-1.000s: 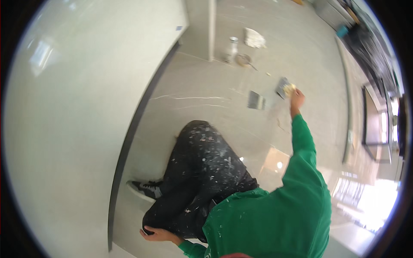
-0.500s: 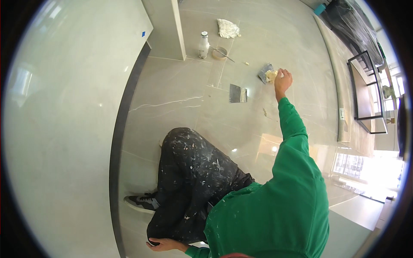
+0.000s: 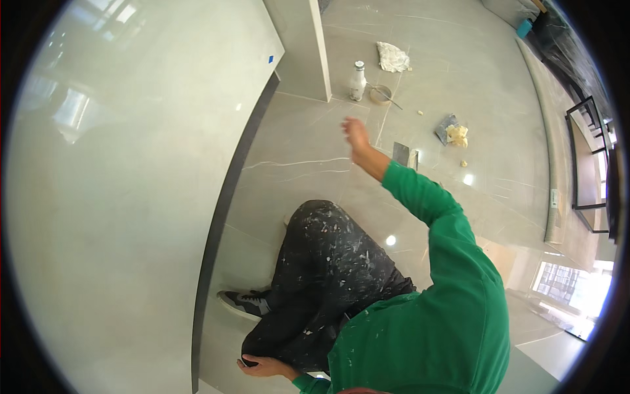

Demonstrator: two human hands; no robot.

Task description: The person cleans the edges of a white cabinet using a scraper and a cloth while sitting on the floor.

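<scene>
My right hand (image 3: 356, 138), smeared by motion, hangs over the tiled floor near a white bottle (image 3: 357, 82); whether it holds anything cannot be made out. My left hand (image 3: 264, 366) rests against my bent knee with fingers extended and nothing visible in it. Right of my right forearm lies a dark grey square sheet (image 3: 401, 153), partly covered by the sleeve. Farther right, a crumpled pale yellow wad (image 3: 457, 136) sits on another grey sheet (image 3: 445, 125), and a small yellow lump (image 3: 464, 163) lies below it.
A round shallow container (image 3: 380, 94) with a thin stick across it stands beside the bottle. Behind them is a crumpled white cloth or paper (image 3: 393, 58). A large glossy pale panel (image 3: 138, 210) rises along my left. A black-framed rack (image 3: 588, 164) stands at right.
My right hand has moved left, away from the yellow wad, toward the bottle side. The view has shifted, and the small yellow lump now shows. My left hand stays at the knee.
</scene>
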